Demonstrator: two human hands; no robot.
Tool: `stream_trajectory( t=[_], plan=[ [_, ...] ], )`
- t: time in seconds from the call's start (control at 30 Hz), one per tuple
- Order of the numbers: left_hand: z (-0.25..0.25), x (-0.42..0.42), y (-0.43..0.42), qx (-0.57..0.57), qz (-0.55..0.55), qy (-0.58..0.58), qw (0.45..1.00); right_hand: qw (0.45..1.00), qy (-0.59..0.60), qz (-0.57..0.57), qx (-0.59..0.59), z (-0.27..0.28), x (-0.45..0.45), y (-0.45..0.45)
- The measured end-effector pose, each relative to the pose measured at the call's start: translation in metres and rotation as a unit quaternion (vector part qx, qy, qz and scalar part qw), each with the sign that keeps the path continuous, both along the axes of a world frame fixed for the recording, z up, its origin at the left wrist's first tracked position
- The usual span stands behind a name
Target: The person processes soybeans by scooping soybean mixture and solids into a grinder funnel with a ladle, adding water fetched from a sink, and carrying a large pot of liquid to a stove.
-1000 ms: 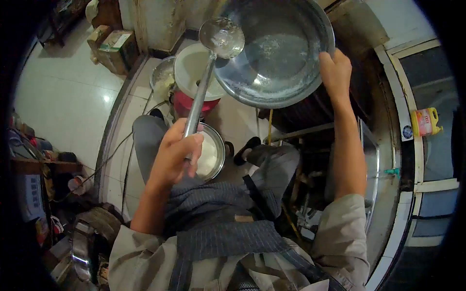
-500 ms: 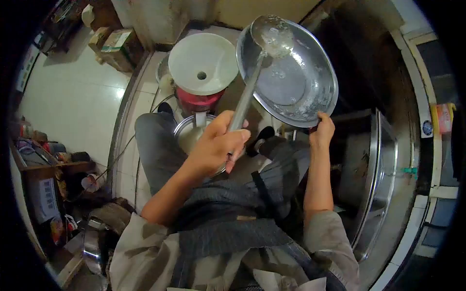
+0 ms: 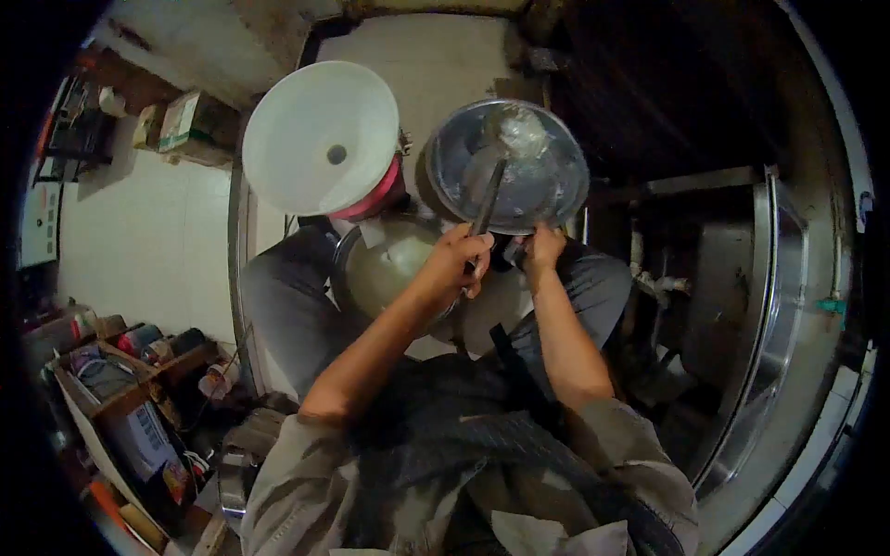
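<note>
Head view: a ladle (image 3: 490, 190) and a metal bowl (image 3: 569, 181), one in each hand.
The left hand (image 3: 459, 262) is wrapped round the ladle's handle, and the ladle's wet head is over the inside of the bowl; whether they touch is unclear. The right hand (image 3: 543, 248) grips the bowl's near rim. Left of the bowl stands a white basin (image 3: 301, 139) with a hole, above a red base (image 3: 377, 192). A metal pot (image 3: 337, 276) with pale contents sits between the person's legs, partly behind the left forearm.
</note>
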State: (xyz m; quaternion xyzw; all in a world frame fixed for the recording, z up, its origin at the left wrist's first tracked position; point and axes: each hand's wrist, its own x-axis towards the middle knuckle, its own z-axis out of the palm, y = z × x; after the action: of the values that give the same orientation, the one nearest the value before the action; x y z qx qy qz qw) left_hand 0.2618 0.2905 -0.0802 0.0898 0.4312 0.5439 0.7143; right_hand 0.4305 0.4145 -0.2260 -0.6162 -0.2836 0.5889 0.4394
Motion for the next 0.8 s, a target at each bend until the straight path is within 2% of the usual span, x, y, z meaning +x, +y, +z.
stream_trajectory(
  t=[0.1,0.2,0.33,0.37,0.4,0.43,0.47,0.5,0.53,0.57,0.6,0.63,0.67,0.7,0.73,0.77,0.8],
  plan=[
    [-0.052,0.002,0.022,-0.002,0.002,-0.038,0.999,0.998,0.025,-0.039,-0.039,-0.043,-0.02,0.005],
    [-0.103,0.003,0.043,-0.077,0.018,-0.04,0.996,0.994,-0.017,-0.026,-0.105,-0.076,-0.034,0.012],
    [-0.151,-0.004,0.068,-0.128,0.047,-0.05,0.989,0.984,0.033,-0.03,-0.172,-0.147,-0.043,0.023],
    [-0.161,-0.005,0.073,-0.147,0.069,-0.049,0.986,0.98,-0.039,0.005,-0.194,-0.113,-0.054,0.026],
    [-0.178,-0.005,0.075,-0.153,0.063,-0.05,0.985,0.979,-0.04,-0.001,-0.2,-0.13,-0.055,0.027],
    [-0.197,-0.007,0.074,-0.066,0.038,0.078,0.994,0.981,0.002,0.027,-0.19,-0.146,-0.055,0.028],
    [-0.215,-0.012,0.073,-0.021,0.019,0.138,0.99,0.981,0.044,0.055,-0.179,-0.16,-0.056,0.028],
    [-0.232,-0.017,0.073,0.022,0.005,0.199,0.98,0.984,0.017,0.077,-0.161,-0.162,-0.059,0.026],
    [-0.248,-0.028,0.077,0.007,0.0,0.048,0.999,0.984,0.015,0.073,-0.163,-0.164,-0.063,0.026],
    [-0.252,-0.034,0.082,-0.01,-0.005,-0.104,0.994,0.973,0.032,0.073,-0.215,-0.161,-0.066,0.027],
    [-0.254,-0.034,0.085,-0.013,-0.007,-0.107,0.994,0.96,0.049,0.074,-0.265,-0.157,-0.068,0.03],
    [-0.256,-0.034,0.088,-0.084,0.017,-0.099,0.991,0.96,0.047,0.07,-0.266,-0.163,-0.067,0.03],
    [-0.253,-0.033,0.093,-0.154,0.041,-0.09,0.983,0.947,0.035,0.133,-0.291,-0.185,-0.061,0.027],
    [-0.251,-0.031,0.096,-0.155,0.036,-0.093,0.983,0.929,0.022,0.193,-0.314,-0.205,-0.053,0.025],
    [-0.25,-0.029,0.099,-0.161,0.018,-0.057,0.985,0.931,0.019,0.188,-0.312,-0.218,-0.045,0.022],
    [-0.25,-0.027,0.102,-0.165,0.0,-0.019,0.986,0.91,-0.129,0.35,-0.182,-0.227,-0.037,0.02],
    [-0.254,-0.023,0.102,-0.161,-0.005,-0.022,0.987,0.829,-0.27,0.488,-0.043,-0.238,-0.03,0.016]
  ],
)
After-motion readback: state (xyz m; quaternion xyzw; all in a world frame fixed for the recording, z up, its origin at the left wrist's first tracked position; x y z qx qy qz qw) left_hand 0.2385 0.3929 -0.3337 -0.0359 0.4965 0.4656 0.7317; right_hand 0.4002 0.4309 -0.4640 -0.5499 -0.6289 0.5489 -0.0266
